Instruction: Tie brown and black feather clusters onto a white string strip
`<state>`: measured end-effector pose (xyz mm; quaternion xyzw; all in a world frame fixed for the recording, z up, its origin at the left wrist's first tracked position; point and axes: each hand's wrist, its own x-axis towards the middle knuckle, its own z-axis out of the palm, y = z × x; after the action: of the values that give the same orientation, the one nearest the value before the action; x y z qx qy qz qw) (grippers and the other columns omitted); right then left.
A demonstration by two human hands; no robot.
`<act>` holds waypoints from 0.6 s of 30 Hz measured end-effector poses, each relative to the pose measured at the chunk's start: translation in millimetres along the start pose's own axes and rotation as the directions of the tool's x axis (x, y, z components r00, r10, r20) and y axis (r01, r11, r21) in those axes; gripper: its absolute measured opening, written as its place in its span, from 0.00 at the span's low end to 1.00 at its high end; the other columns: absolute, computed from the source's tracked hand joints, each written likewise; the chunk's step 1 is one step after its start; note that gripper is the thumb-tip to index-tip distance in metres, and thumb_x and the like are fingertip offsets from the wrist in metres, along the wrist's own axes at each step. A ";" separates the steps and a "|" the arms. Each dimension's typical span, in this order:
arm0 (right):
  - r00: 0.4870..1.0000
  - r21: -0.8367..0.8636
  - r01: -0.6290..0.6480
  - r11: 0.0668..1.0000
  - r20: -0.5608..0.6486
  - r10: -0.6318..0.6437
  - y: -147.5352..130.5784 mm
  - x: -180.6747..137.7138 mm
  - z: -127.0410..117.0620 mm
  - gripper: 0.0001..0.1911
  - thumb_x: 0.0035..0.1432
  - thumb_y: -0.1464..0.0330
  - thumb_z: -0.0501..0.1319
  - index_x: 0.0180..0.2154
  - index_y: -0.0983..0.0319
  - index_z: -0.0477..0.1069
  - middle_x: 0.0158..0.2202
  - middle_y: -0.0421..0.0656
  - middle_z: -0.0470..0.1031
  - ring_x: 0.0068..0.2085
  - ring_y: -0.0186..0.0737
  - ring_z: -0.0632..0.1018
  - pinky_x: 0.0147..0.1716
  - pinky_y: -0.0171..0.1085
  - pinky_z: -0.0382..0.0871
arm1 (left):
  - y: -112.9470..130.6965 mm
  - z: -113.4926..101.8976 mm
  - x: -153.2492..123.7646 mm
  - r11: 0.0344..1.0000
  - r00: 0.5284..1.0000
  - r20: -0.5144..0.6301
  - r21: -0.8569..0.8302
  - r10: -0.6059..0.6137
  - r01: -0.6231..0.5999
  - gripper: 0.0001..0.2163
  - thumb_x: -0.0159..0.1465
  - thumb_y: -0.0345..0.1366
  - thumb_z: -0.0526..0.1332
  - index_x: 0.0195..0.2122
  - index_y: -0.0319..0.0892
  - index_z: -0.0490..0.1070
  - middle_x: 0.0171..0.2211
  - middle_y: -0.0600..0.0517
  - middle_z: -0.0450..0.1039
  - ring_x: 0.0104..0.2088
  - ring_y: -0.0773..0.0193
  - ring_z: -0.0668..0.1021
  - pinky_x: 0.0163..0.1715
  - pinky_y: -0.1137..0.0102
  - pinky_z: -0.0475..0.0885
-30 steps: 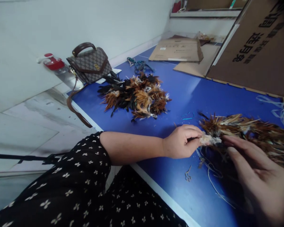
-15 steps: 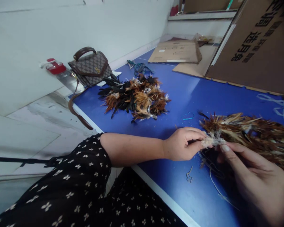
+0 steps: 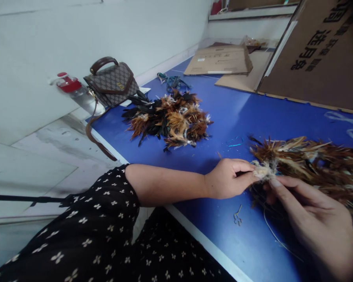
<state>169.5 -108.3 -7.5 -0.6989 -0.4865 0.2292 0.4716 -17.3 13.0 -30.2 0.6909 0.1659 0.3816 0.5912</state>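
Between the fingertips of both hands is a small fluffy, pale tuft of feathers point(image 3: 264, 171). My left hand point(image 3: 231, 178) comes in from the left and pinches the tuft's left side. At its lower right end, the thumb and forefinger of my right hand point(image 3: 314, 219) are pressed together on it. Just behind lies a large heap of brown and tan feathers point(image 3: 317, 156), partly covered by my right hand. A thin pale string point(image 3: 278, 237) curves over the blue table point(image 3: 214, 231) below. Small metal scissors point(image 3: 237, 216) lie close to my left wrist.
Bundles of black and brown feathers point(image 3: 176, 121) lie further left. Behind them are a patterned handbag point(image 3: 111, 84), a bottle with a red cap point(image 3: 76, 92) and teal cords point(image 3: 173, 81). Flat cardboard point(image 3: 220, 60) and a big carton point(image 3: 314, 58) stand at the back.
My right hand has shifted slightly left, bringing its fingertips closer to my left hand. The pale tuft between them looks more bunched. The camera view has moved a little.
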 end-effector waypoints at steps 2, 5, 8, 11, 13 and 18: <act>1.000 -0.009 0.008 1.000 0.013 -0.008 -0.7 0.0 -0.5 0.27 0.55 0.41 0.75 0.43 0.56 0.89 0.30 0.42 0.85 0.28 0.40 0.83 0.33 0.33 0.82 | 2.4 -0.6 -0.2 1.000 1.000 0.022 0.004 -0.014 0.014 0.15 0.70 0.47 0.73 0.39 0.37 0.85 0.38 0.46 0.84 0.40 0.63 0.83 0.47 0.66 0.81; 1.000 -0.010 0.026 1.000 0.000 -0.026 -1.5 -0.3 -0.7 0.25 0.55 0.42 0.76 0.42 0.55 0.89 0.29 0.42 0.85 0.28 0.40 0.83 0.30 0.33 0.80 | 7.1 -1.3 -0.4 0.991 0.992 0.028 -0.052 -0.122 0.124 0.17 0.69 0.48 0.74 0.35 0.37 0.82 0.31 0.51 0.79 0.32 0.68 0.77 0.38 0.70 0.77; 0.999 -0.008 0.042 0.999 -0.032 -0.042 -0.1 -1.7 0.0 0.23 0.57 0.44 0.76 0.44 0.53 0.89 0.29 0.41 0.84 0.30 0.42 0.84 0.23 0.30 0.73 | 10.2 0.0 0.8 0.954 0.963 0.042 -0.131 -0.268 0.271 0.17 0.69 0.47 0.74 0.34 0.37 0.79 0.29 0.53 0.79 0.30 0.70 0.77 0.36 0.72 0.77; 0.999 -0.020 0.036 0.999 -0.038 -0.037 2.4 -3.9 0.5 0.21 0.58 0.45 0.76 0.44 0.53 0.88 0.27 0.40 0.83 0.30 0.42 0.84 0.19 0.30 0.68 | 9.6 3.5 2.6 0.915 0.929 0.034 -0.164 -0.368 0.369 0.11 0.72 0.39 0.71 0.37 0.36 0.79 0.30 0.51 0.81 0.31 0.71 0.80 0.39 0.73 0.80; 0.998 -0.034 0.055 0.998 -0.028 -0.056 3.2 -5.1 0.4 0.20 0.59 0.46 0.76 0.43 0.53 0.87 0.26 0.39 0.83 0.28 0.41 0.82 0.19 0.31 0.67 | 7.6 5.9 2.6 0.906 0.919 0.016 -0.162 -0.394 0.391 0.08 0.74 0.34 0.67 0.38 0.36 0.78 0.30 0.51 0.81 0.31 0.71 0.81 0.39 0.73 0.80; 0.977 -0.086 0.205 0.975 -0.045 -0.209 -0.8 -5.5 2.1 0.12 0.63 0.52 0.75 0.43 0.50 0.86 0.31 0.37 0.85 0.26 0.37 0.79 0.29 0.34 0.76 | 4.9 6.9 -3.3 0.948 0.949 -0.014 -0.048 -0.315 0.314 0.09 0.74 0.32 0.62 0.34 0.39 0.74 0.30 0.51 0.79 0.27 0.71 0.80 0.32 0.74 0.78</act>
<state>165.2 -112.3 -8.5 -0.6687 -0.5527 0.1403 0.4772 -15.5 4.8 -26.7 0.6381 0.2713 0.2935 0.6581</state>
